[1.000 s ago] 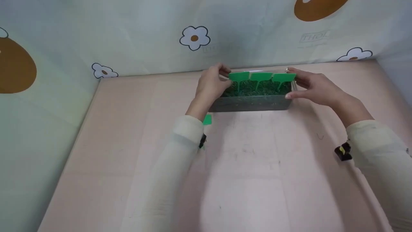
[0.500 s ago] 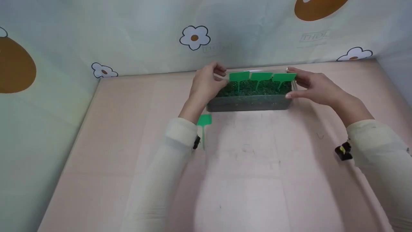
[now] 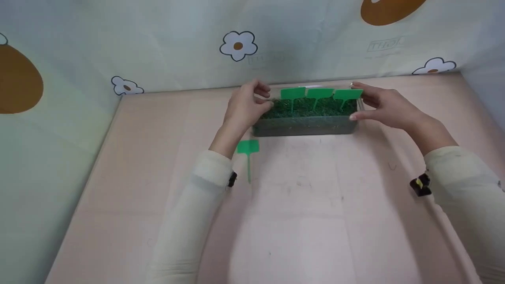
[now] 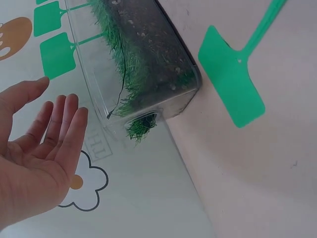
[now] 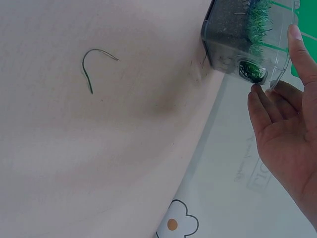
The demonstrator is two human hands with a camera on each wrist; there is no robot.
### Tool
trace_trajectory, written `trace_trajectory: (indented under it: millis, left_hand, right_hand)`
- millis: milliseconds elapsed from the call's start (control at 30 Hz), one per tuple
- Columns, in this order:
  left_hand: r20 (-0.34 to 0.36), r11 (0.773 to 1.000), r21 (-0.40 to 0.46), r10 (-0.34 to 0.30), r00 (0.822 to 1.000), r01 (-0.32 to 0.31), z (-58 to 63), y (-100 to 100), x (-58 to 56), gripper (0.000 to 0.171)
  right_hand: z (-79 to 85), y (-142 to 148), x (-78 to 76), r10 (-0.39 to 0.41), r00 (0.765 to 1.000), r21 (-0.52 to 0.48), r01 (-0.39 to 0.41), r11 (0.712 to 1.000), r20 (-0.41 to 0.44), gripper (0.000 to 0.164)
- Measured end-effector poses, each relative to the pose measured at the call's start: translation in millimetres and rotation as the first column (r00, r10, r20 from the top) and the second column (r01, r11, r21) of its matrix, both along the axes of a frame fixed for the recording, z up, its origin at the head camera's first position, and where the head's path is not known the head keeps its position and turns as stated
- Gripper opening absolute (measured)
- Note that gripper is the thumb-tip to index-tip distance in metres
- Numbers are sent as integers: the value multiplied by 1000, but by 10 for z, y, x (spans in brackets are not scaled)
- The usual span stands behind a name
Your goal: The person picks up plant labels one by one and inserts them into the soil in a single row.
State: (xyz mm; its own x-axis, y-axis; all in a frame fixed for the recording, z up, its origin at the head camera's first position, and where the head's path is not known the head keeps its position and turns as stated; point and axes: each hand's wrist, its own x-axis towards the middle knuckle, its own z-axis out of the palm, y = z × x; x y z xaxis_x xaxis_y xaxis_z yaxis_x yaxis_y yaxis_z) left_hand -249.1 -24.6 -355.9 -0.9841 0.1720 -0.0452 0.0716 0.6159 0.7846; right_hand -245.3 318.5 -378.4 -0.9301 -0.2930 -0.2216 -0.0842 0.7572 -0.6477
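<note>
A clear plastic planter box (image 3: 303, 127), filled with dark soil and green grass (image 3: 307, 106), stands near the back edge of the table. Three green T-shaped plant labels (image 3: 319, 93) stick upright in the grass, towards its middle and right. My right hand (image 3: 394, 108) holds the box's right end, thumb at the front corner and fingers at the end wall. By the left end, my left hand (image 3: 242, 105) is empty, its fingers loosely bent and apart from the labels. Another green plant label (image 4: 233, 79) lies flat on the table in front of the box's left end.
The pale pink table (image 3: 300, 221) meets a white flower-print sheet (image 3: 177, 47) right behind the box. A thin dark curved strand (image 5: 86, 69) lies on the table to the right. In the left wrist view, grass pokes from an end hole (image 4: 141, 126).
My left hand has drawn away leftward from the leftmost standing label, uncovering the box's left part and the label lying on the table. My right hand stays in place.
</note>
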Motion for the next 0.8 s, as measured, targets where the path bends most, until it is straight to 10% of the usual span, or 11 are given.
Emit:
trace_trajectory:
  millis: [800]
  left_hand:
    - [1, 995, -63, -72, 997, 72, 2, -238, 301, 28]
  right_hand:
    - [-8, 10, -6, 5, 1000, -13, -5, 1000, -1, 96]
